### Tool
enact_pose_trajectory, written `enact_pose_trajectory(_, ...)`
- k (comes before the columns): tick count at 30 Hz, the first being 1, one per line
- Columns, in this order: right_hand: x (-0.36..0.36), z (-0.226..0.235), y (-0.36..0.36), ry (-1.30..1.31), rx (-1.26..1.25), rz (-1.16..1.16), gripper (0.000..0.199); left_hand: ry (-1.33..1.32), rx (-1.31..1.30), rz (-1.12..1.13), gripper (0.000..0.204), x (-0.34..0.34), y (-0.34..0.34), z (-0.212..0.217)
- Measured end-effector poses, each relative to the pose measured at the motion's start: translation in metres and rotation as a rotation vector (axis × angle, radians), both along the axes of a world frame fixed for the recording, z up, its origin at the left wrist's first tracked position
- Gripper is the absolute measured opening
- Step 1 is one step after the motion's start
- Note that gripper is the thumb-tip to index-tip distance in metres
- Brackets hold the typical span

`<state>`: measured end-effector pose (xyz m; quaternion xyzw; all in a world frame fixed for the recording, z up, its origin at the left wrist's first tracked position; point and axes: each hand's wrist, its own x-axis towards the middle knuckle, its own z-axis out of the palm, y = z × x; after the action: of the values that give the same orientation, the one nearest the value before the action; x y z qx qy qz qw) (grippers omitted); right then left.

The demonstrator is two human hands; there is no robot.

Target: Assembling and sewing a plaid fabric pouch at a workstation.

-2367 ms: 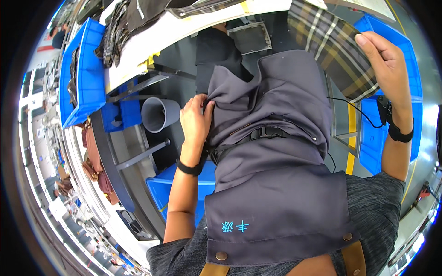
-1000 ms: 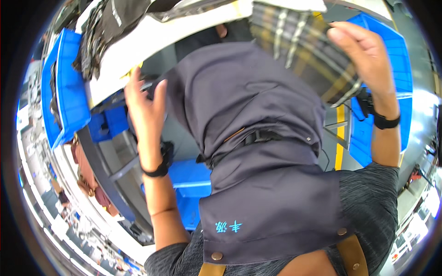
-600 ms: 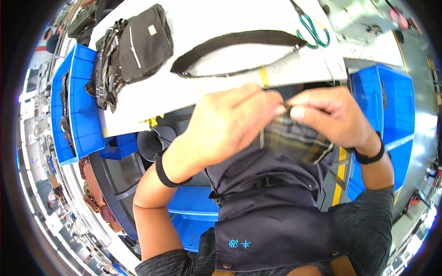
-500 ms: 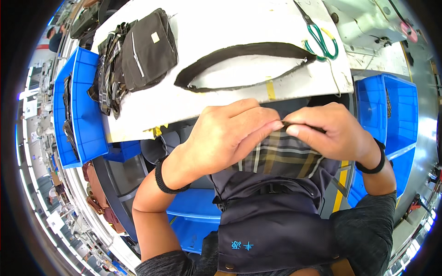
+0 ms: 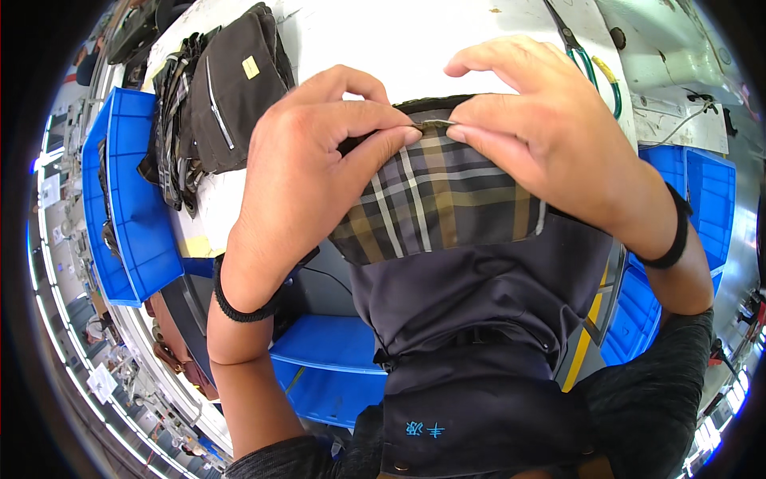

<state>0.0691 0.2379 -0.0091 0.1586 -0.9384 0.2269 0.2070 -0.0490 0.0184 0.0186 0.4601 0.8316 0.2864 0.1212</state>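
Note:
Between my hands, near the table's front edge, hangs a dark plaid fabric piece [image 5: 427, 195] with white and olive-brown stripes. My left hand [image 5: 315, 148] pinches its upper edge between thumb and forefinger. A short way to the right, my right hand [image 5: 550, 132] pinches the same edge, its other fingers raised. A small stretch of the edge shows between the two pinches. Just behind it a dark fabric band [image 5: 447, 102] lies on the table, mostly hidden by my hands. The lower part of the plaid piece rests against my dark apron [image 5: 479, 295].
Folded dark fabric panels with a zipper [image 5: 239, 96] lie at the table's left, beside bunched plaid pieces [image 5: 177, 120]. Green-handled scissors [image 5: 586, 68] lie behind my right hand. A blue bin [image 5: 140, 184] stands at the left, another blue bin [image 5: 710, 207] at the right.
Both hands have moved up and away from my body, over the table edge, carrying the plaid piece. More of it shows now, and my hands hide most of the dark band.

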Motion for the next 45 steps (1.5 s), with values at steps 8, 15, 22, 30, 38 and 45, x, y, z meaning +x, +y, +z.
enact_pose_trajectory(8, -0.009, -0.027, 0.002, -0.179, -0.339, 0.002, 0.014, -0.171, 0.12, 0.028, 0.013, -0.019, 0.0, -0.035)
enact_pose_trajectory(15, -0.007, -0.031, -0.002, -0.134, -0.311, -0.137, 0.014, -0.21, 0.041, 0.065, 0.013, -0.022, 0.002, -0.039)
enact_pose_trajectory(22, -0.008, -0.036, -0.003, 0.118, -0.022, -0.064, 0.017, -0.071, 0.107, -0.019, 0.014, -0.019, 0.001, -0.043)
enact_pose_trajectory(30, -0.008, -0.037, -0.009, 0.098, 0.002, -0.109, 0.019, -0.052, 0.156, -0.032, 0.013, -0.02, 0.0, -0.047)
enact_pose_trajectory(38, -0.01, -0.039, -0.01, 0.108, -0.028, -0.111, 0.019, -0.106, 0.167, 0.005, 0.014, -0.021, 0.002, -0.049)
enact_pose_trajectory(45, -0.01, -0.039, -0.011, 0.085, -0.044, -0.132, 0.019, -0.099, 0.16, 0.033, 0.015, -0.02, 0.003, -0.048)
